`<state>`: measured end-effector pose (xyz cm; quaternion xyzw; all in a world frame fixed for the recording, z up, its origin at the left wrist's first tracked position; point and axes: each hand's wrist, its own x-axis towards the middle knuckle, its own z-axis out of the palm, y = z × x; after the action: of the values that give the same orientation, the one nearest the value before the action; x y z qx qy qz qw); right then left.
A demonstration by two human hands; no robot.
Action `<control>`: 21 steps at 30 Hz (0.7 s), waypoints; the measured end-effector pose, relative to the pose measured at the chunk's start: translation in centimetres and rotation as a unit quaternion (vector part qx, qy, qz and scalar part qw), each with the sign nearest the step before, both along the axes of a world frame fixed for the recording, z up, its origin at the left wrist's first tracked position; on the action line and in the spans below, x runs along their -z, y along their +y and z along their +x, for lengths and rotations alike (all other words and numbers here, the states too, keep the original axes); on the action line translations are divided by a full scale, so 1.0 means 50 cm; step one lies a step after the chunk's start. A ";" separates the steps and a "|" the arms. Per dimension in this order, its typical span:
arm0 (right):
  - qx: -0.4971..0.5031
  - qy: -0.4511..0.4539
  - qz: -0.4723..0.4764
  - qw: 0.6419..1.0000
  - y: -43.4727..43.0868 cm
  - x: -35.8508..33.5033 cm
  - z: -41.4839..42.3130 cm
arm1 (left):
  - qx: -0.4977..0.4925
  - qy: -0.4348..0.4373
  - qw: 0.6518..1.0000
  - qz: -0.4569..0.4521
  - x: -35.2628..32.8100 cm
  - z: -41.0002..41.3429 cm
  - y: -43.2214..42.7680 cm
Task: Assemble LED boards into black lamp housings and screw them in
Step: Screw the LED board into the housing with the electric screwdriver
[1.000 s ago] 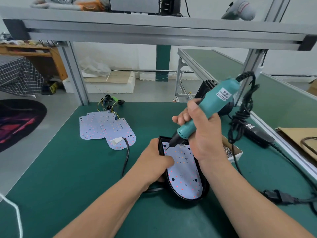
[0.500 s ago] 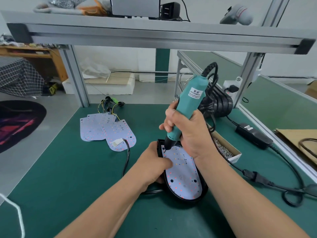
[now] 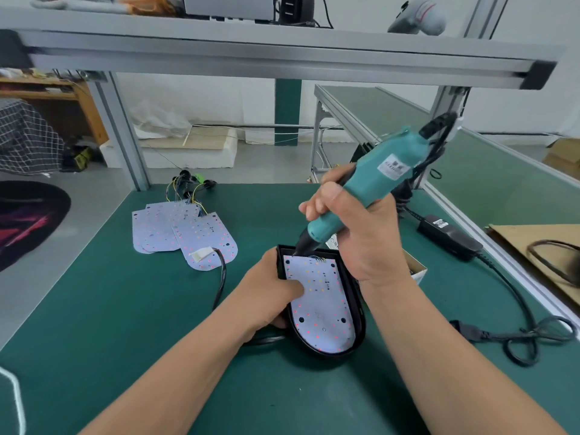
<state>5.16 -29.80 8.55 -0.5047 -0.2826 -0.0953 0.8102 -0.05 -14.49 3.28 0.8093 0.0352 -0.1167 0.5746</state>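
Screwing step, I judge — right hand (image 3: 361, 243) grips the screwdriver (image 3: 370, 189), tip at the LED board (image 3: 323, 312), left hand (image 3: 266, 293) clamps the housing (image 3: 361, 318) — next likely needs straight downward pressure

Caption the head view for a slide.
Right hand holds a teal screwdriver to the far-left corner of an LED board in a black lamp housing gripped by the left hand.
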 end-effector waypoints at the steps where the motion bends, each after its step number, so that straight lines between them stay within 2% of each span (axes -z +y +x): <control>1: 0.002 0.001 0.024 1.000 -0.005 -0.009 -0.001 | -0.006 -0.001 1.000 0.016 -0.003 -0.001 0.003; 5: 0.032 0.050 0.142 0.988 -0.047 -0.022 -0.003 | -0.018 -0.013 0.992 0.123 -0.009 0.002 0.025; 7: 0.051 0.090 0.200 0.974 -0.078 -0.016 -0.003 | -0.031 -0.063 0.975 0.212 -0.011 0.001 0.023; 10: 0.075 0.150 0.277 0.946 -0.124 0.003 -0.003 | -0.049 -0.253 0.913 0.317 -0.019 -0.008 0.012; 12: 0.096 0.185 0.317 0.925 -0.150 0.019 -0.002 | 0.037 -0.392 0.858 0.331 -0.037 -0.018 -0.003; 13: 0.106 0.197 0.332 0.916 -0.160 0.027 -0.001 | 0.096 -0.429 0.827 0.350 -0.042 -0.023 -0.013; 15: 0.124 0.215 0.356 0.901 -0.174 0.039 0.003 | 0.222 -0.427 0.773 0.412 -0.041 -0.034 -0.039; 17: 0.137 0.222 0.366 0.893 -0.186 0.045 0.007 | 0.298 -0.378 0.741 0.469 -0.029 -0.040 -0.062; 19: 0.141 0.221 0.367 0.892 -0.191 0.046 0.012 | 0.321 -0.353 0.736 0.480 -0.025 -0.041 -0.072; 21: 0.142 0.224 0.370 0.891 -0.191 0.049 0.014 | 0.320 -0.321 0.763 0.460 -0.026 -0.036 -0.072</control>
<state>5.88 -39.35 6.10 -0.2115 0.0367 -0.1913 0.9578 -1.86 -18.12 4.58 0.9310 -0.3627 0.0029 0.0402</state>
